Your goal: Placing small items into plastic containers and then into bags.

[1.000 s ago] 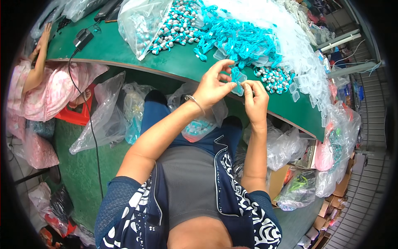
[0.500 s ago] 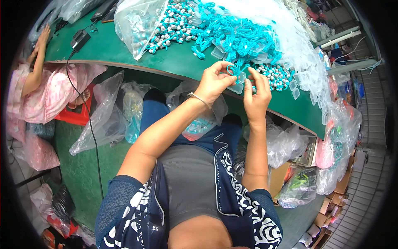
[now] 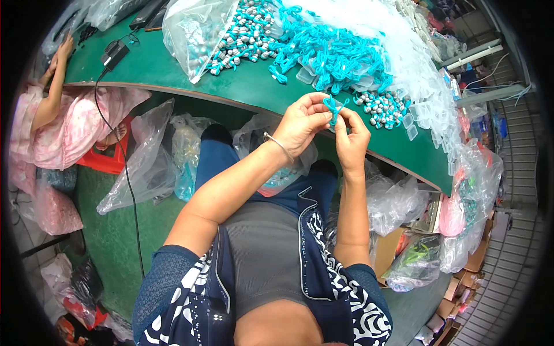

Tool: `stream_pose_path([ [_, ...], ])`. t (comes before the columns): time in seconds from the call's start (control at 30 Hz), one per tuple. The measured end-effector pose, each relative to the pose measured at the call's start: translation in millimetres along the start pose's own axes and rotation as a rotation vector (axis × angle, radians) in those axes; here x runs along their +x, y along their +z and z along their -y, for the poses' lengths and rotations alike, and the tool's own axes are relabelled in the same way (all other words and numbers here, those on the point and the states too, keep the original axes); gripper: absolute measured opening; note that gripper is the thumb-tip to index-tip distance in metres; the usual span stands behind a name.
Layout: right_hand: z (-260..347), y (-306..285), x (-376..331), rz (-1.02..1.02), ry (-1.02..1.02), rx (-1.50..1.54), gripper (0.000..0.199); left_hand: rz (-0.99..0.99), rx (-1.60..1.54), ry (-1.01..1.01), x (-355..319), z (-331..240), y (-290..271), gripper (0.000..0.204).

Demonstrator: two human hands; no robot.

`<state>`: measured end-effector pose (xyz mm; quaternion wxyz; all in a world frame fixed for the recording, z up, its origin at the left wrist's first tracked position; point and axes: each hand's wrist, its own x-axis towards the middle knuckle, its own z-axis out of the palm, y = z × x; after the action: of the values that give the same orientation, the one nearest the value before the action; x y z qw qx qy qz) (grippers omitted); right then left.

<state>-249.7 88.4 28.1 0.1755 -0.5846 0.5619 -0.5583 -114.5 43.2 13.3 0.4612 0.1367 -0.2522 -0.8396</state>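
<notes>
Between my two hands is a looped turquoise cord (image 3: 333, 107), held up just off the table's front edge. My left hand (image 3: 306, 123) pinches it from the left, thumb against fingertips. My right hand (image 3: 352, 138) closes on its other side with thumb and fingers bent. Fingers hide part of the cord. Beyond them on the green table (image 3: 242, 86) lies a big heap of bundled turquoise cords (image 3: 340, 57). Small grey-and-white striped beads with turquoise bits (image 3: 381, 109) are piled right of my hands, and more striped beads (image 3: 248, 34) lie at the back left.
Clear plastic pieces (image 3: 430, 109) cover the table's right side. A clear bag (image 3: 193, 40) and a black adapter (image 3: 114, 55) with a hanging cable are at left. Another person's arm (image 3: 53, 95) rests at the far left edge. Bags and a cardboard box (image 3: 388, 251) sit below.
Both hands have drawn slightly down and closer together. The cord's loops now stick up above my fingertips, and the clear plastic pieces behind my fingers no longer show there.
</notes>
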Motion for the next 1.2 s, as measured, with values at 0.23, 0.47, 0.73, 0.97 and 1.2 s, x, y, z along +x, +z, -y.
stream_pose_path([
  [0.23,4,0,-7,-0.021,0.103,0.176,0.017,-0.076,0.196,0.050,-2,6,6,0.040],
  [0.47,12,-13,-6,0.105,0.094,0.257,0.022,-0.051,0.266,0.146,-5,7,11,0.037],
  [0.73,19,-21,-1,0.177,0.129,0.202,0.024,-0.051,0.502,0.150,4,5,4,0.030],
  [0.97,14,-22,7,0.185,0.187,0.138,0.021,0.057,0.532,0.156,11,0,-5,0.036],
  [1.2,-4,-21,7,0.124,0.079,-0.022,0.019,-0.003,1.009,0.375,19,-24,-22,0.031],
])
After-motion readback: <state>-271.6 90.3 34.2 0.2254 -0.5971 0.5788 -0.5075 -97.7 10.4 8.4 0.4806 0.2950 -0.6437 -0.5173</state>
